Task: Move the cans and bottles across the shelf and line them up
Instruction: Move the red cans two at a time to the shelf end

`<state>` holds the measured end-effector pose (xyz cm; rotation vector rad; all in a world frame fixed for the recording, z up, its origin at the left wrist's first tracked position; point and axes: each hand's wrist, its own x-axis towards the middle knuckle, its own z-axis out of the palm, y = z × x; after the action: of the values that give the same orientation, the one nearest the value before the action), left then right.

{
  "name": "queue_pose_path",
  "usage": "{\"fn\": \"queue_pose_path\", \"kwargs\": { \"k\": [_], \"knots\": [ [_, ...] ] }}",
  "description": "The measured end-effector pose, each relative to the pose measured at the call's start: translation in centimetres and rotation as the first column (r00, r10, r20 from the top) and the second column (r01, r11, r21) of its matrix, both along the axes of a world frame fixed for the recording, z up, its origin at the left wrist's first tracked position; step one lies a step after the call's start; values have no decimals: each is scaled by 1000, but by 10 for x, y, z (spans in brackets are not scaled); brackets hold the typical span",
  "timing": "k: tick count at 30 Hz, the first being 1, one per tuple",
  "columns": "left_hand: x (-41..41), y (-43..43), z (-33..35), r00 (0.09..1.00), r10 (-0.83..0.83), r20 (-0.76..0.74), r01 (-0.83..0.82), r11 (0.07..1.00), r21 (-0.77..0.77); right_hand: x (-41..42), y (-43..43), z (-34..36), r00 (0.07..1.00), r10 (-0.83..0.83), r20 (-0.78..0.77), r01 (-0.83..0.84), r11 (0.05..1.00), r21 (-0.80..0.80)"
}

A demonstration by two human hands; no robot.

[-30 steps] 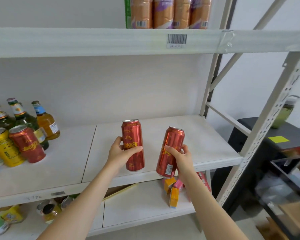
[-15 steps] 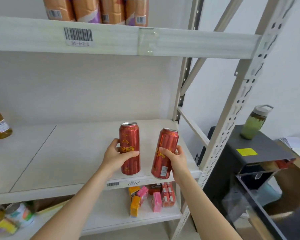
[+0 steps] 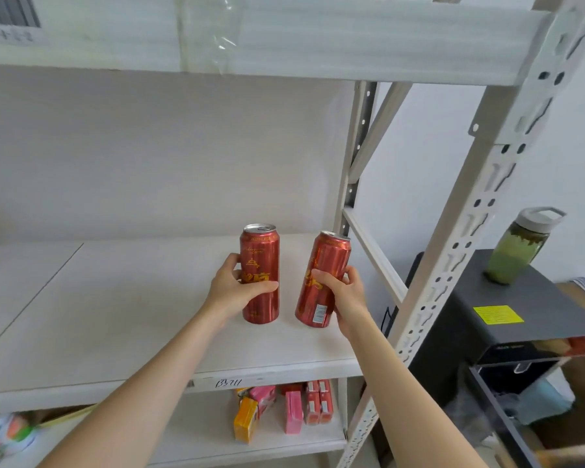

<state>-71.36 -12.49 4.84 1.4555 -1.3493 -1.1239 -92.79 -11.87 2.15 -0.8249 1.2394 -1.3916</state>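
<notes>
Both hands have carried their cans rightward. The left hand (image 3: 240,288) grips an upright tall red aluminium can (image 3: 260,258) and the right hand (image 3: 345,292) a tilted red aluminium can (image 3: 330,261), near the white shelf board's (image 3: 132,315) right edge. Neither is released yet, and no row is started.

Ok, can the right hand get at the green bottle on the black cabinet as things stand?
Probably not. The right hand is full, gripping a red can at the shelf, and the shelf's slanted post stands between it and the green bottle on the black cabinet.
</notes>
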Motion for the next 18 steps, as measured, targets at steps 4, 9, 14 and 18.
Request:
{"fn": "queue_pose_path", "kwargs": {
  "k": [4,9,14,18],
  "knots": [
    [-3,-38,-10,1000,-6,-23,6,1000,-20,-3,-44,-8,1000,-6,14,6,999,-42],
    [-8,-82,-23,1000,-4,-26,3,999,-49,-6,-100,-16,999,-46,-16,45,997,-70],
    [-12,-114,-34,999,12,-32,-14,998,-63,-5,-145,-17,995,-84,-50,78,991,-109],
    [-11,-134,-43,999,10,-33,-13,997,-75,-5,-172,-18,993,-94,-76,83,988,-130]
  ]
}}
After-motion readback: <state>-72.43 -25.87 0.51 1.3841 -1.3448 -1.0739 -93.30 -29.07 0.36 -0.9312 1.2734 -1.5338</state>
